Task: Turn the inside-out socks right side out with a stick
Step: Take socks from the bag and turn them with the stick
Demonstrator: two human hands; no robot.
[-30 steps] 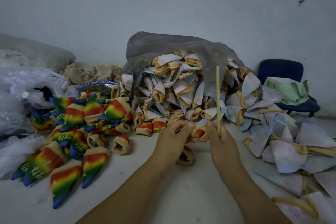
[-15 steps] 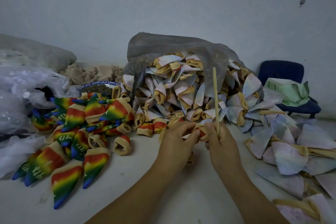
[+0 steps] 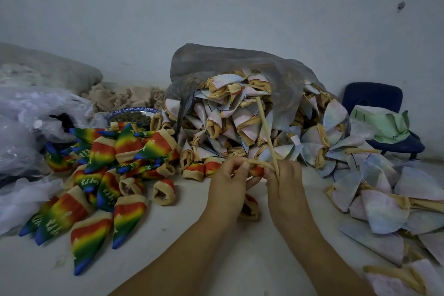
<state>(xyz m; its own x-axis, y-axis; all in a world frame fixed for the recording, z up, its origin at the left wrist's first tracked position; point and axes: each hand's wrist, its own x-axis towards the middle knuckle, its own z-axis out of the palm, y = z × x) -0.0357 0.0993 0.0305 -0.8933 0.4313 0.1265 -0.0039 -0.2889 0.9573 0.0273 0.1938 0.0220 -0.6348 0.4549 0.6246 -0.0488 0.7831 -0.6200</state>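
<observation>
Starting at the far left, there's crumpled clear plastic sheeting (image 3: 28,127), then a heap of rainbow-striped cone-shaped socks with tan cuffs (image 3: 101,175) spread over the white surface (image 3: 168,259). A blue-rimmed plate (image 3: 133,113) with something dark in it sits just behind that heap. Moving to the middle, a grey translucent plastic bag (image 3: 240,62) lies open with a big pile of pale inside-out socks with tan cuffs (image 3: 230,118) spilling out of it.

In front of the pile, the left hand (image 3: 228,185) has its fingers (image 3: 240,166) pinched on the tan cuff of a small sock (image 3: 258,169) showing a bit of red, held up between both hands just above the surface. The right hand (image 3: 286,185) grips the other side of that cuff and also has its fingers closed around a thin pale wooden stick (image 3: 265,132), which pokes up tilted to the left, its tip against the sock pile. Another rainbow sock (image 3: 249,209) lies on the surface under the left wrist.

Further right, more pale socks (image 3: 374,199) are scattered flat, and a dark blue chair (image 3: 374,103) with green cloth (image 3: 384,125) on it stands by the wall.
</observation>
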